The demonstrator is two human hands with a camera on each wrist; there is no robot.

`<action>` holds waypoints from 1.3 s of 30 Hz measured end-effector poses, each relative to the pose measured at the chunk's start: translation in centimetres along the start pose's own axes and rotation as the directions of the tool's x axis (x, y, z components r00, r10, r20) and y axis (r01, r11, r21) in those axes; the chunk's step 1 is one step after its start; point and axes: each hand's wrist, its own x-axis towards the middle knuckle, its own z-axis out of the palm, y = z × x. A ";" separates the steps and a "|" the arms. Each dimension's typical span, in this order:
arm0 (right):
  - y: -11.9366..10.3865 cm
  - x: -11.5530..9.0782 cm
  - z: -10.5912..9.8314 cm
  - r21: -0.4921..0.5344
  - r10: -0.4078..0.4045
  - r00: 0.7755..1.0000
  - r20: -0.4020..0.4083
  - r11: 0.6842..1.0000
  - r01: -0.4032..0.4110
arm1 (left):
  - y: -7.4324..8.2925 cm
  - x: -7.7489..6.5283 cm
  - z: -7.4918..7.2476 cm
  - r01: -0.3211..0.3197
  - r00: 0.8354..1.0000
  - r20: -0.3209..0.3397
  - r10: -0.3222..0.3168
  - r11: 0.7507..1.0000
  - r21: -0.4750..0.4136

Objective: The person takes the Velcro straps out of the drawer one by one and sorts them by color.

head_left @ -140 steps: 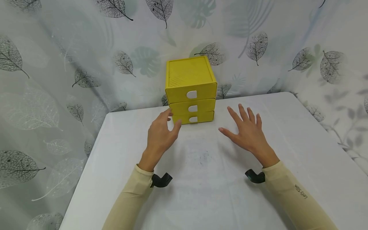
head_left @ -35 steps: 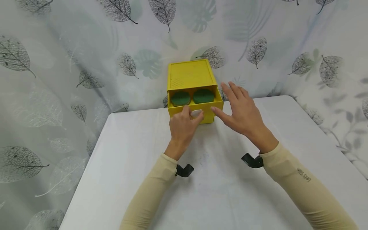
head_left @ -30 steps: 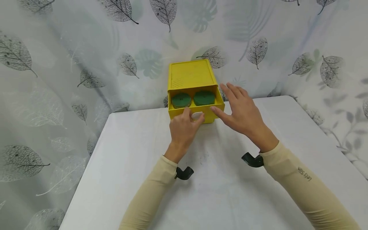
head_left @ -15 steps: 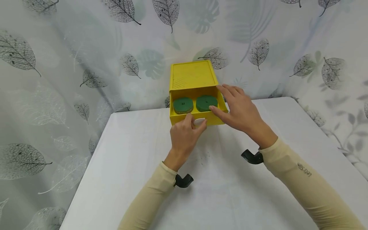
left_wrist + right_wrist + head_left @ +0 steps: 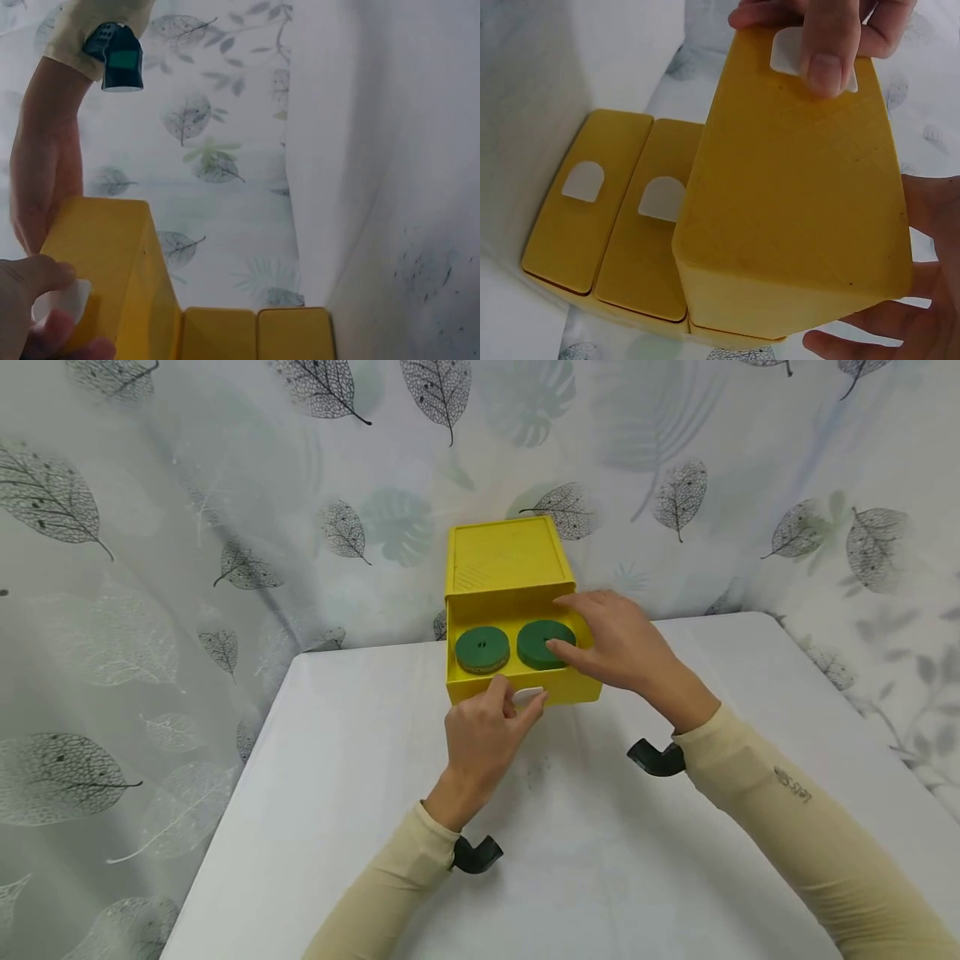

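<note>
A yellow drawer box (image 5: 510, 556) stands at the table's back, its top drawer (image 5: 468, 687) pulled far out. My left hand (image 5: 482, 727) pinches the white handle (image 5: 527, 696) on that drawer's front; the right wrist view shows the thumb on the handle (image 5: 786, 51). Two flat green rolls lie in the drawer: a left roll (image 5: 482, 649), with small marks round its side, and a right roll (image 5: 542, 639). My right hand (image 5: 622, 639) reaches over the drawer's right side, fingers spread, thumb tip over the right roll. Whether it touches the roll cannot be told.
Two lower drawers (image 5: 585, 214) stay closed beneath the pulled-out one. The white table (image 5: 360, 760) extends in front and to both sides. A leaf-patterned curtain (image 5: 262, 460) hangs behind and at the sides.
The left hand has taken the top handle and pulled the drawer out towards me, uncovering the green rolls. The right hand has moved from beside the box to over the right roll.
</note>
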 end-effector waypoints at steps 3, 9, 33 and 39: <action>0.1 0.5 0.1 0.017 -0.005 0.999 0.035 1.000 0.005 | 0.2 -0.2 -0.2 -0.005 1.000 0.001 0.005 1.000 -0.002; 0.2 1.3 0.5 0.057 0.004 0.994 0.114 0.998 -0.011 | 0.4 -0.8 -0.5 -0.014 1.000 0.003 0.014 1.000 0.001; 0.4 2.6 2.3 -0.045 0.002 0.936 0.351 0.999 0.015 | 0.7 -2.5 -0.6 -0.042 0.999 0.005 0.042 0.999 -0.018; 0.5 2.5 2.5 -0.077 0.010 0.930 0.367 0.997 0.019 | 0.6 -2.7 -0.6 -0.044 0.999 0.006 0.044 0.999 -0.017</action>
